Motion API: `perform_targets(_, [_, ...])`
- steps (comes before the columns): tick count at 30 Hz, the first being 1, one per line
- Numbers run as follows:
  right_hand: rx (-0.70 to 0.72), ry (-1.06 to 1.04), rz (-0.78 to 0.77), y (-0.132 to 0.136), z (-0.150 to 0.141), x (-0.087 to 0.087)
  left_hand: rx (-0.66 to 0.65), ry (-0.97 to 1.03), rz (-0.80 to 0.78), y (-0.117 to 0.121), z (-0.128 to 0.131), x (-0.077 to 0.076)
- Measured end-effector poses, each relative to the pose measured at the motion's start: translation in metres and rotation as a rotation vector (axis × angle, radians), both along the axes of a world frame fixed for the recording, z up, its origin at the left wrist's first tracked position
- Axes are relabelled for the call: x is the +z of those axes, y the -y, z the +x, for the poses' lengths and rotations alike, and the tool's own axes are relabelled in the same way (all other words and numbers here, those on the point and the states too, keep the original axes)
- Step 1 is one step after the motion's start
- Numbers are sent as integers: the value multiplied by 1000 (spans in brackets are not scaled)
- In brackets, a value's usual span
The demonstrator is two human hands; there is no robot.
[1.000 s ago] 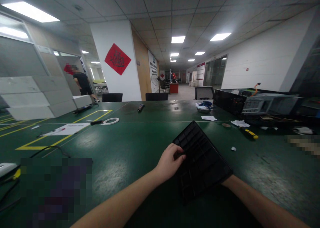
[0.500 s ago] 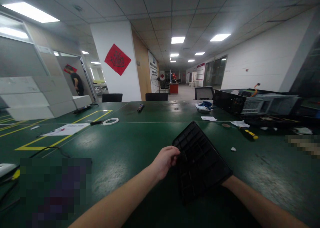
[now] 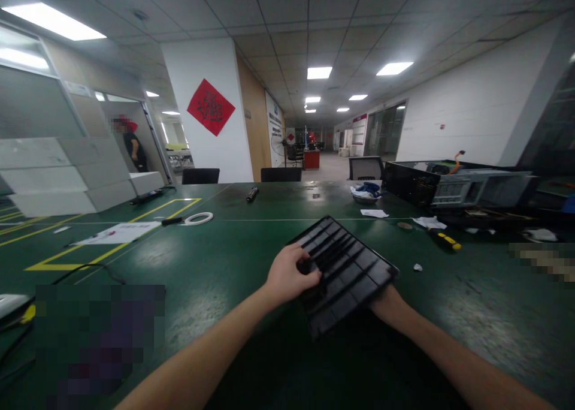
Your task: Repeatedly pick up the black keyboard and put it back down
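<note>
A black plastic panel (image 3: pixel 344 266), its face divided by a grid of raised ribs, is held tilted above the green table, in front of me. My left hand (image 3: pixel 291 273) is at the panel's left side, thumb and fingers curled around a dark part of it. My right hand (image 3: pixel 387 305) holds the panel from below at its lower right edge; its fingers are hidden behind the panel.
An opened computer case (image 3: pixel 449 185) stands at the right, with a yellow-black screwdriver (image 3: pixel 444 240) in front. A bowl (image 3: pixel 366 195) holds crumpled items. A tape roll (image 3: pixel 199 219) and paper (image 3: pixel 117 233) lie left. White boxes (image 3: pixel 49 179) are stacked far left; a person (image 3: pixel 133 149) stands behind.
The panel has tipped flatter and moved slightly left, so its ribbed face catches more light. My left hand has turned, its thumb now over the face; my right hand has shifted left with the panel.
</note>
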State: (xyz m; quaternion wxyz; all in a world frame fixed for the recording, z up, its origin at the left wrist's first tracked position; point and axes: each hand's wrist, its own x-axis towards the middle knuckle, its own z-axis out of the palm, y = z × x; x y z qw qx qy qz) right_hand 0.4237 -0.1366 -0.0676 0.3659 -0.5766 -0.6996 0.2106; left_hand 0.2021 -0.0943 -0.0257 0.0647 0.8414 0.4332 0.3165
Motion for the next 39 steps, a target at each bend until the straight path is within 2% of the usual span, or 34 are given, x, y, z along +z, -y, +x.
perform_targets(4, [-180,121,-43,-3,8,4,437,-92,-95,-46,-62,20])
perform_targets(7, [-165,180,-127,-4,9,4,745,-225,-226,-74,-122,31])
perform_targets(10, [-146,160,-137,-5,9,0,998,-285,-291,-88,-172,30])
perform_targets(13, [-128,164,-108,-8,11,-6,1098,-284,-334,-90,-201,21])
perform_targets(16, [-116,179,-102,-11,14,-12,1120,-274,-371,-88,-207,15])
perform_targets(20, [-102,197,-95,-13,17,-16,1036,-369,-196,-81,-192,22])
perform_targets(21, [-103,200,-97,-13,17,-16,979,-395,-162,-77,-187,23])
perform_targets(23, [-104,199,-100,-13,17,-15,784,-410,-128,-62,-175,22])
perform_targets(27, [-99,193,-101,-12,18,-15,302,-314,-190,-12,-151,3])
perform_targets(30, [-101,191,-104,-12,17,-13,131,-274,-282,19,-139,-13])
perform_targets(32, [-97,187,-107,-12,17,-12,148,-285,-223,29,-135,-18])
perform_targets(35, [-96,176,-118,-10,16,-11,312,-376,-134,29,-138,-18])
perform_targets(37, [-95,168,-128,-10,16,-11,357,-440,-186,27,-143,-17])
perform_targets(39, [-93,162,-132,-10,17,-12,327,-424,-250,25,-148,-17])
